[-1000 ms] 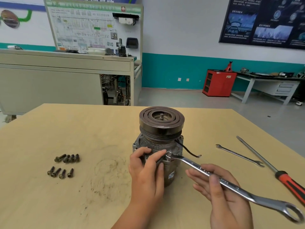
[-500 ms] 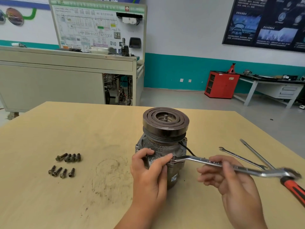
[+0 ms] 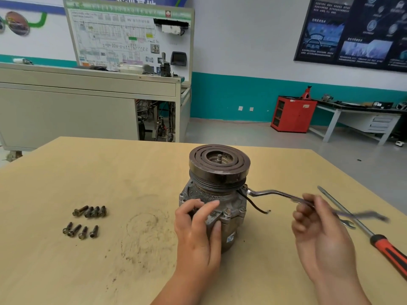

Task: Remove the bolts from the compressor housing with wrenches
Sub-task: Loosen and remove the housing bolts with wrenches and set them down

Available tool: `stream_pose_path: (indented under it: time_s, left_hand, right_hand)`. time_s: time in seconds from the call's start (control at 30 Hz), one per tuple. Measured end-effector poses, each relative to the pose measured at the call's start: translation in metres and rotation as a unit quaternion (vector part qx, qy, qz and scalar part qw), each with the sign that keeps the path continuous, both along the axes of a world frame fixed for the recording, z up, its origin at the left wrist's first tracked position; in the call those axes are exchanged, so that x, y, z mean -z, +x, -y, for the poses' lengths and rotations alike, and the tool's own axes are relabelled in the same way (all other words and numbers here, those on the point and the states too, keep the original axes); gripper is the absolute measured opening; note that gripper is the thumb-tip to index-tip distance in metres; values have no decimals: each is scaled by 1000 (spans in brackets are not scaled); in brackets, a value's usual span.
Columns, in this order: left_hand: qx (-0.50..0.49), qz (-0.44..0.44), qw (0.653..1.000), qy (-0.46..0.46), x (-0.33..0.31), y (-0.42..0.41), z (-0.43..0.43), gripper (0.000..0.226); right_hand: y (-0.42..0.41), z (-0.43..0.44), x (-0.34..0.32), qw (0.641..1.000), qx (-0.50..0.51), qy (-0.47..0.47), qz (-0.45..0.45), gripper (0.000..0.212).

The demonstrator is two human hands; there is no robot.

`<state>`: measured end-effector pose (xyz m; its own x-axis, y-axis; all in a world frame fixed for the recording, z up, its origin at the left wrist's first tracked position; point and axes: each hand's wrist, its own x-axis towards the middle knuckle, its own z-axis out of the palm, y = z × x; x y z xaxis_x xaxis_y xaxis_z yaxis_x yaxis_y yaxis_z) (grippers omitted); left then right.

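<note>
The grey compressor housing (image 3: 231, 203) stands upright on the wooden table (image 3: 110, 172), its dark pulley (image 3: 219, 164) on top. My left hand (image 3: 198, 230) grips the housing's front left side. My right hand (image 3: 319, 227) pinches the shaft of a silver ring wrench (image 3: 273, 193). The wrench's ring end sits at a bolt on the housing's right flange, just under the pulley. One bolt (image 3: 227, 212) shows on the front flange. Several removed bolts (image 3: 88, 219) lie in two rows on the left of the table.
A thin second wrench (image 3: 348, 223) and a red-handled screwdriver (image 3: 378, 238) lie on the table behind my right hand. A black wire (image 3: 255, 205) trails from the housing's right side. A workbench and a red cabinet stand on the floor beyond.
The wrench has left the front bolt and swung round to a bolt on the housing's right side. My right hand moved right and away with it. My left hand stayed on the housing.
</note>
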<state>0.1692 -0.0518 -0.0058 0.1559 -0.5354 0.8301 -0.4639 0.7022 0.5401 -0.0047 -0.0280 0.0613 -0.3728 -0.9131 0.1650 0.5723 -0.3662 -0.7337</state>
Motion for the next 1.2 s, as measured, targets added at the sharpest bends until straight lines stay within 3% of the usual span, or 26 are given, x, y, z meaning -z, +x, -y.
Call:
stream_pose_path:
  time_s: [0.1,0.2,0.3,0.57,0.63,0.73,0.77,0.97,1.1,1.2]
  left_hand:
    - [-6,10,1000,13,-3,1,-1,39]
    - [-29,23,999,16,-4,1,-3,39]
    - [-37,26,999,10,-4,2,-3,40]
    - [-49,43,998,-2,-3,3,0,34]
    - [-47,35,998,-6,-3,1,1,32]
    - [-39,22,999,-8,-3,-2,1,30]
    - [-35,20,999,-6,-2,-2,1,30]
    - [-33,45,998,-19,1,0,2,44]
    - [-19,21,1000,-6,-1,2,1,51]
    - [-26,10,1000,13,-2,0,-1,44]
  right_hand:
    - [8,-34,12,995,38,-6,-93,38]
    - [24,-53,15,983,42,-16,-179,12]
    - [34,-62,19,963,18,-14,-269,32]
    - [35,-63,13,921,-26,-12,-390,25]
    - [30,-57,10,932,-16,-13,-363,21]
    - [22,-22,2,975,1,30,-220,6]
    - [18,-5,2,979,12,56,-195,12]
    - [10,62,-9,971,-109,120,-178,24]
    - [-1,30,-10,994,-71,56,-58,28]
    - [0,-12,3,998,-45,12,-49,33]
